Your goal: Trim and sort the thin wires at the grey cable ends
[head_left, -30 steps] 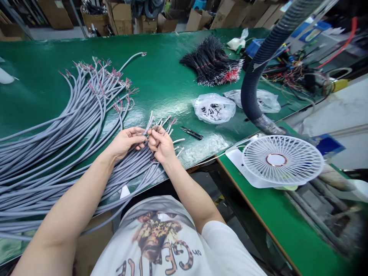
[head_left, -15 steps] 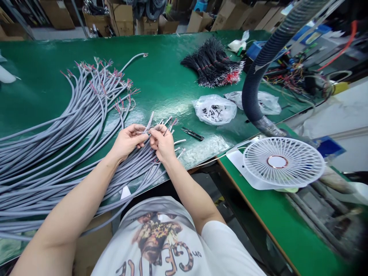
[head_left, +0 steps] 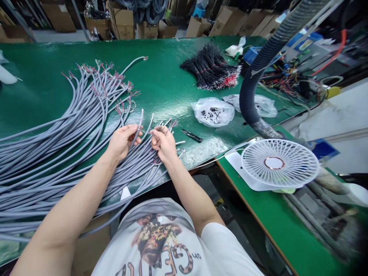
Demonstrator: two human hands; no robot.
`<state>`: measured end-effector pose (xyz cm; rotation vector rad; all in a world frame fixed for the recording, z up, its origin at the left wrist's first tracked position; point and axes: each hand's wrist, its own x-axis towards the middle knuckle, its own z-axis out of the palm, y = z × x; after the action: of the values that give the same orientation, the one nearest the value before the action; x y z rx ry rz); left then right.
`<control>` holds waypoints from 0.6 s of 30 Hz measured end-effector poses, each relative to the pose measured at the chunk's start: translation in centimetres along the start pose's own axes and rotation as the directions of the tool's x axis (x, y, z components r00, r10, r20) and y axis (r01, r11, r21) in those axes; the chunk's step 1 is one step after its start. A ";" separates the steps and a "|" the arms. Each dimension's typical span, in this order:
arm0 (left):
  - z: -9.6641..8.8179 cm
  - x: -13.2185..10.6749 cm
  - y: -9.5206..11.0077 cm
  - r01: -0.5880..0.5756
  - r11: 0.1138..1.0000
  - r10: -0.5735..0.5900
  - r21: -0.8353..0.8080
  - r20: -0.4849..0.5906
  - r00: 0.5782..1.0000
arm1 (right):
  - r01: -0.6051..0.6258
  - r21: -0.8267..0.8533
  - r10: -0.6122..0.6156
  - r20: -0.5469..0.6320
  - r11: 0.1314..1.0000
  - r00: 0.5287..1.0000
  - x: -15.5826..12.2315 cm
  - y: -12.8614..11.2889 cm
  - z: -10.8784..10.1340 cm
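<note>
Green workbench (head_left: 161, 73); left hand (head_left: 123, 142) raised, grip on grey cable (head_left: 140, 124); right hand (head_left: 163, 143) pinching thin wire (head_left: 145, 132)

**Much hidden, cut off or too small to read**

The left hand (head_left: 123, 142) and right hand (head_left: 163, 143) cover part of the grey cables (head_left: 57, 161) they pinch, and the bundle runs off the left edge. The dark pieces (head_left: 211, 113) inside the clear plastic bag (head_left: 222, 117) are too small to identify. The bottom edge cuts off the white T-shirt (head_left: 129, 245).

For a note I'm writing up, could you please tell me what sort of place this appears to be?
It looks like a cable or wire-harness workshop, probably in a small factory. A long green workbench holds a large spread of grey multicore cables with stripped ends and a bundle of black wires, and cardboard boxes stand behind it.
</note>
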<state>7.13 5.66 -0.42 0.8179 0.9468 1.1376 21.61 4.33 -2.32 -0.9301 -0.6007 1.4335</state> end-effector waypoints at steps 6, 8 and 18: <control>0.1 -0.1 -0.2 0.028 0.999 -0.028 -0.019 -0.005 1.000 | 0.394 -0.355 -0.385 0.100 0.848 0.918 -1.7 -2.0 -0.1; 0.0 -0.1 -0.3 0.031 0.999 -0.031 -0.017 0.012 0.999 | 0.429 -0.523 -0.367 0.224 0.736 0.903 -1.7 -1.9 0.3; 0.3 -0.1 -0.7 -0.136 0.983 0.141 0.122 -0.035 0.989 | 0.601 -0.688 -0.332 0.501 0.406 0.799 -0.5 -1.0 0.3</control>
<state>7.62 5.43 -0.95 0.9713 1.0145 1.2316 21.92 3.96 -1.22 -1.1273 -1.7446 0.6813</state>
